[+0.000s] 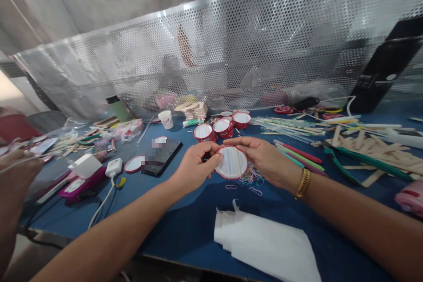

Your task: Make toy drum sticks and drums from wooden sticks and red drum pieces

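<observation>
Between my two hands is a round, red-rimmed disc [231,163] with a white face and pale stripes across it. My left hand [198,161] grips its left edge, thumb on the face and fingers behind. At the upper right edge, the fingers of my right hand [259,154] are closed on the rim; a gold bracelet [302,184] circles that wrist. Small coloured rubber bands [253,175] lie in a loose heap just under the disc. Similar red-rimmed discs [223,127] stand in stacks behind my hands. A white sheet [264,242] lies nearer to me.
Right of me lie green-handled pliers [370,163], wooden sticks [393,154] and coloured tubes [300,154]. A phone [163,156], a paper cup [165,120] and a white charger [86,165] are on the left. A perforated metal screen [211,53] closes the back. Another person's hand [20,167] is at far left.
</observation>
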Demonstrator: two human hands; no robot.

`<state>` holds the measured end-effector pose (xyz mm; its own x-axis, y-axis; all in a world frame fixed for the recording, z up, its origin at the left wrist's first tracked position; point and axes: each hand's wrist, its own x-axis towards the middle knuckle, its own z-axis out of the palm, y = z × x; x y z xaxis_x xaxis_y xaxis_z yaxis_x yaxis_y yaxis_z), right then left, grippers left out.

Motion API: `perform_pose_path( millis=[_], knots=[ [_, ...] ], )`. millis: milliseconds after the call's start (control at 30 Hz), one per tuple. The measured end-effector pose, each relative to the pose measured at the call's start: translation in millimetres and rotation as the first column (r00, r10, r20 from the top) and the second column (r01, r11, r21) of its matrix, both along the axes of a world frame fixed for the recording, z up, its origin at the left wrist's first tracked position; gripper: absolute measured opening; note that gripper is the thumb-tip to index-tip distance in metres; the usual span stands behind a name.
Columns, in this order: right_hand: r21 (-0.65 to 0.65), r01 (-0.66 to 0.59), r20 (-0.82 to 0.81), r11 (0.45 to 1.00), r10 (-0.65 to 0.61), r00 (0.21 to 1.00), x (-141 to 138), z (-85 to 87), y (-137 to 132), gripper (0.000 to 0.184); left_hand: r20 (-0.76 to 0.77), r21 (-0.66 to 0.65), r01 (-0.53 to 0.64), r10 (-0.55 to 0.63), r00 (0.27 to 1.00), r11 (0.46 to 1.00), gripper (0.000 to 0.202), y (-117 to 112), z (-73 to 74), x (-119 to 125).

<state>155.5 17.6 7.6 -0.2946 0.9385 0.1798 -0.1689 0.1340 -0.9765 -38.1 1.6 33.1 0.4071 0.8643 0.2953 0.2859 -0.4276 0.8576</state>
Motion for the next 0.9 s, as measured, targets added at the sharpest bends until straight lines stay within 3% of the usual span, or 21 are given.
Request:
perform_pose_path(
  millis=[167,367,467,633,733,900],
  knots=[
    [-0.034,-0.052,0.1,0.998,0.056,0.993,-4,2.6,-5,0.026,0.057,0.039,-0.064,0.061,0.996,0.997,0.014,3,-1.7,-2],
    [-0.243,-0.119,-0.036,0.963,0.113,0.993,-3,5.1,-9,0.028,0.169,0.027,-0.102,0.096,0.981,0.994,0.016,8,-3.5,-2],
    [-0.267,-0.13,-0.042,0.955,0.123,0.991,0,1.2,-4,0.025,0.213,0.009,-0.105,0.1,0.972,0.994,0.018,12,-4.5,-3],
    [-0.059,-0.026,0.028,0.998,0.028,0.999,7,5.1,0,0.033,0.112,-0.005,-0.122,0.121,0.986,0.993,0.02,14,-6.9,-2],
    [0.118,0.016,0.168,0.993,-0.036,0.985,10,8.8,0,0.036,0.061,-0.014,-0.147,0.147,0.987,0.989,0.02,13,-7.1,-1],
    [0.318,-0.121,0.295,0.94,0.023,0.955,16,6.5,-2,0.055,0.085,0.054,-0.127,0.122,0.989,0.99,0.023,15,-8.7,-2]
  ],
)
